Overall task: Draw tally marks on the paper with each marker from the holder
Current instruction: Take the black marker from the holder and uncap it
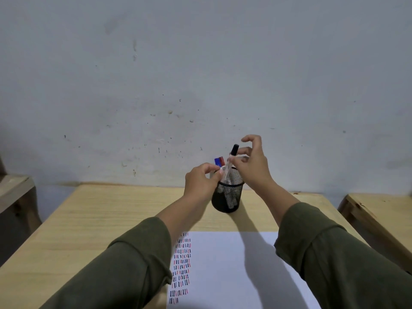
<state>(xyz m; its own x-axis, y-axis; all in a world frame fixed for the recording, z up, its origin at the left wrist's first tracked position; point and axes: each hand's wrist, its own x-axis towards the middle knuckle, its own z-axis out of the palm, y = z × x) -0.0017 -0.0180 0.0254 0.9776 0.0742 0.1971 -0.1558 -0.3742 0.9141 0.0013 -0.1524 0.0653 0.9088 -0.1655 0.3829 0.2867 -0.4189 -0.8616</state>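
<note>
Markers stand in the black mesh holder [227,195] on the table [111,210], beyond the paper [223,264] with its tally rows. The right hand [252,166] pinches the black-capped marker [230,162], half in the holder; the left hand [200,181] grasps the rim. Best to brace the holder firmly and move the marker straight along its axis, clear of the blue and red caps [219,161].

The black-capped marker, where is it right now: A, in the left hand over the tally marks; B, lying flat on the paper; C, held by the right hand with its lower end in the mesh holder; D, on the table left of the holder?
C: the right hand pinches the black-capped marker while its lower end sits inside the mesh holder, far from the paper.
</note>
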